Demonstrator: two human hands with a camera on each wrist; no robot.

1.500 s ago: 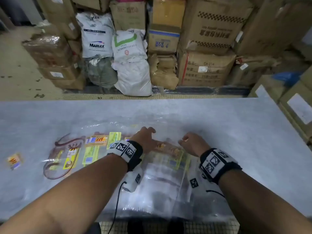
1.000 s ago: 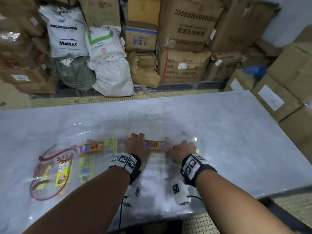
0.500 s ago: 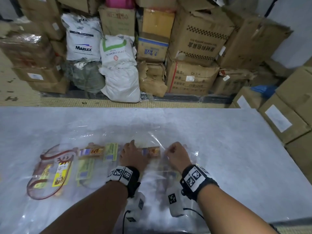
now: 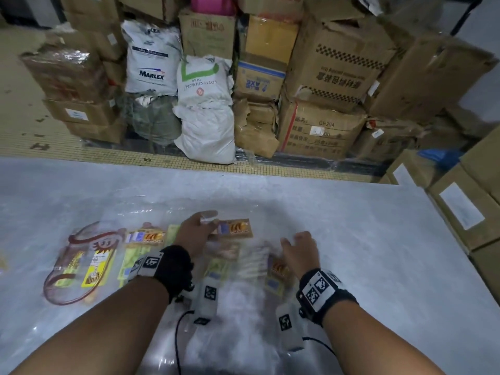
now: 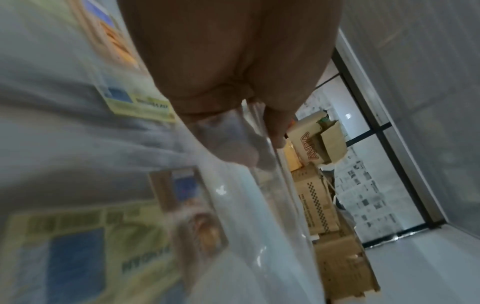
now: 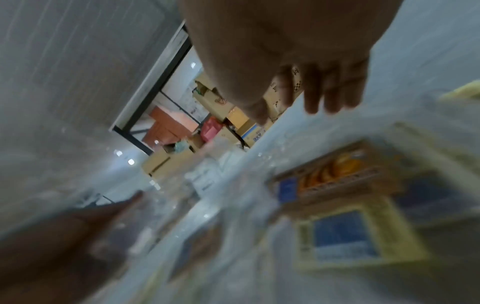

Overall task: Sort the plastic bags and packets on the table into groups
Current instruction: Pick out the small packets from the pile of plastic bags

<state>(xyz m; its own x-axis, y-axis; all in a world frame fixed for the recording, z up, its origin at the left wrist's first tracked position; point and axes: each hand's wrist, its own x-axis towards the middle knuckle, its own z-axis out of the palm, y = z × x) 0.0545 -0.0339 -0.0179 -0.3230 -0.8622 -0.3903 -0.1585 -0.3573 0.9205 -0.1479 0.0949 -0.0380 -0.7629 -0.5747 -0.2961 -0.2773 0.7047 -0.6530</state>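
Observation:
Printed packets in clear plastic bags lie on the white table [image 4: 378, 239]. My left hand [image 4: 205, 220] pinches the top edge of a clear bag with a brown, blue and orange header [image 4: 235, 228]; the left wrist view shows thumb and fingers [image 5: 272, 131] closed on the clear film [image 5: 259, 164]. My right hand [image 4: 295, 239] hovers with fingers spread just above another brown-header packet [image 4: 278, 269], holding nothing; its fingers [image 6: 332, 96] are straight. Left of my hands lie a similar packet [image 4: 146, 236] and a red-outlined bag [image 4: 78, 263].
Cardboard boxes [image 4: 338, 77] and white sacks [image 4: 205, 109] are stacked on the floor beyond the table's far edge. More boxes [image 4: 465, 207] stand close to the table's right side. The tabletop to the right of my hands is bare white.
My left hand has taken hold of the brown-header bag's top edge and raised it. My right hand has come off the bags, opened and moved slightly right.

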